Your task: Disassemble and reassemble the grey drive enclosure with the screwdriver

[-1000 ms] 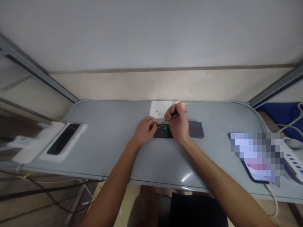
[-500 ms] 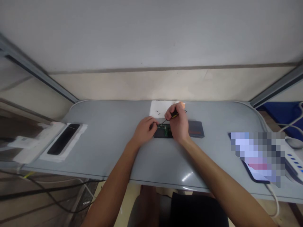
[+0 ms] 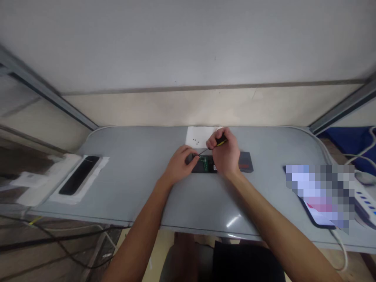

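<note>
My left grip (image 3: 181,162) holds the casing (image 3: 199,167), right grip (image 3: 225,152) a screwdriver (image 3: 221,140); slanted, it could slip, scratching the circuit board (image 3: 205,164).

Grey and faintly glossy, with rounded far corners: a counter (image 3: 123,172), with a bright streak of light near the front edge. At the middle, a dark casing (image 3: 198,167) with a green circuit board inside, partly blocked from view; toward its right, a dark grey boxy piece (image 3: 246,161), the join between them hidden. Just beyond, near the back edge, white paper (image 3: 202,135). Well apart on the left, a white sheet (image 3: 91,177) under a black slab, beside a long white object (image 3: 48,180). Opposite, a lit phone (image 3: 319,219), partly pixelated.
</note>
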`<state>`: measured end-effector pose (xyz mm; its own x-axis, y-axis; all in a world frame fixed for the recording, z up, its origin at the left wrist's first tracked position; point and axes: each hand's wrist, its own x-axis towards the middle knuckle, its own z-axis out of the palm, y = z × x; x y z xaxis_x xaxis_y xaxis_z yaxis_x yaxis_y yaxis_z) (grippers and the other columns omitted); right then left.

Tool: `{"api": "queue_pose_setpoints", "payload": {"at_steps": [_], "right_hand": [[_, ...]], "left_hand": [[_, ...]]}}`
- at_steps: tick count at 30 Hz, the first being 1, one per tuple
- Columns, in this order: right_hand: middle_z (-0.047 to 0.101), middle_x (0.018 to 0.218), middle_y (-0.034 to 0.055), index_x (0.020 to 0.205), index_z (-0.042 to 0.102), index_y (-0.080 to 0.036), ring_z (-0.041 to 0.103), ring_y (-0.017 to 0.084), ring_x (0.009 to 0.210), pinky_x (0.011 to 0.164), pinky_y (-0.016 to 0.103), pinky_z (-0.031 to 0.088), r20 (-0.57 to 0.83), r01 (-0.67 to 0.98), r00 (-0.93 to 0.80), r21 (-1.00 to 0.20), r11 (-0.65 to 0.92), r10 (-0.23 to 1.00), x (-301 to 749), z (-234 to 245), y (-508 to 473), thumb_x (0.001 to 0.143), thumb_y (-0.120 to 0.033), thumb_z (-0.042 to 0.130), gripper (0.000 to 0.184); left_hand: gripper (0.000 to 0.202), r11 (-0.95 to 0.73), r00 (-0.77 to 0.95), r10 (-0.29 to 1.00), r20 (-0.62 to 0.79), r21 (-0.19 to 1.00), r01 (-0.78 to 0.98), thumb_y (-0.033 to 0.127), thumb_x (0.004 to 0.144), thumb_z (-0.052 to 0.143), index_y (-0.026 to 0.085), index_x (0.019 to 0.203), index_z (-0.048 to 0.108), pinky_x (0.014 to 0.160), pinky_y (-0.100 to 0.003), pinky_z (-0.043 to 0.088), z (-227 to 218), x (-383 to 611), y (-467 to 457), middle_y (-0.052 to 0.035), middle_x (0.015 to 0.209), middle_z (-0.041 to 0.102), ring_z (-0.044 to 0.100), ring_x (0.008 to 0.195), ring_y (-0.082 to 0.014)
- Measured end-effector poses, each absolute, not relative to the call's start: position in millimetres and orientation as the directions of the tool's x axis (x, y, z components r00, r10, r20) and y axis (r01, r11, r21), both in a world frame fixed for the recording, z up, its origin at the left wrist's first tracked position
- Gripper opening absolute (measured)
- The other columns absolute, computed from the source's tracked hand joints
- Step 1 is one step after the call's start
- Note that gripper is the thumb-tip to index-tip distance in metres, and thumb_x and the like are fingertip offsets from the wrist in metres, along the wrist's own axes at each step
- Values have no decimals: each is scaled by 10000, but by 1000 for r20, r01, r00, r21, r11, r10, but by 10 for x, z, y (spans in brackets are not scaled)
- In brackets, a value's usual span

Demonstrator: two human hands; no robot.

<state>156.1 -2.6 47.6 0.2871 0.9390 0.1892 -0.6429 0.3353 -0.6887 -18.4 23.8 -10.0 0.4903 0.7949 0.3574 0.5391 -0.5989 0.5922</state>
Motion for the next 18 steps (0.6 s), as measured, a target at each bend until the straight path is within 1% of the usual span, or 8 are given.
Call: {"api": "queue_pose_setpoints", "payload": {"at_steps": [3, 7, 9, 11, 14, 16, 18], "right_hand": [[356, 702, -23, 738, 467, -241, 402, 131, 610, 591, 279, 443, 167, -654, 278, -688, 314, 946, 1599, 503, -37, 956, -479, 576, 341], [352, 698, -23, 738, 436, -248, 415, 139, 612, 604, 283, 454, 152, -610, 336, -717, 337, 930, 1682, 547, -27, 962, -504, 538, 354], [338, 698, -27, 740, 421, -249, 422, 140, 613, 616, 282, 459, 159, -590, 384, -716, 374, 910, 1766, 553, 0, 967, -500, 522, 353], [326, 693, -32, 739, 419, -247, 414, 135, 601, 610, 274, 453, 164, -586, 436, -695, 417, 885, 1876, 536, 39, 966, -476, 517, 337], [324, 671, -38, 734, 444, -240, 393, 125, 581, 583, 256, 428, 154, -594, 504, -653, 471, 850, 2053, 482, 101, 958, -413, 512, 291], [326, 659, -40, 729, 447, -237, 392, 123, 576, 570, 246, 416, 132, -596, 541, -637, 489, 831, 2149, 451, 133, 948, -383, 514, 272], [323, 656, -43, 726, 436, -238, 394, 123, 573, 562, 243, 410, 110, -594, 566, -633, 497, 817, 2213, 436, 155, 936, -374, 522, 265]], "left_hand": [[96, -610, 471, 788, 397, 608, 508, 291, 970, 649, 228, 998, 716, 1039, -378, 494, -114, -196, 222, -57, 1116, 639, 600, 1147, -215], [111, -586, 439, 807, 394, 617, 524, 271, 975, 633, 226, 963, 734, 1048, -397, 490, -76, -193, 229, -56, 1091, 644, 604, 1111, -213], [127, -586, 430, 810, 399, 596, 549, 270, 981, 622, 225, 967, 740, 1043, -401, 488, -12, -148, 265, -56, 1081, 652, 602, 1097, -214], [138, -594, 444, 805, 395, 556, 582, 274, 982, 619, 222, 955, 744, 1029, -397, 486, 76, -60, 342, -55, 1067, 668, 597, 1085, -219], [181, -605, 499, 796, 343, 478, 637, 273, 997, 585, 214, 958, 751, 979, -389, 491, 207, 134, 528, -55, 1014, 700, 601, 1032, -226], [205, -625, 549, 780, 299, 400, 670, 268, 996, 574, 200, 956, 763, 966, -395, 484, 262, 274, 665, -63, 987, 711, 604, 995, -236], [224, -648, 600, 761, 247, 302, 699, 266, 993, 570, 188, 963, 777, 945, -405, 481, 280, 394, 778, -82, 982, 721, 600, 1000, -256]]}}
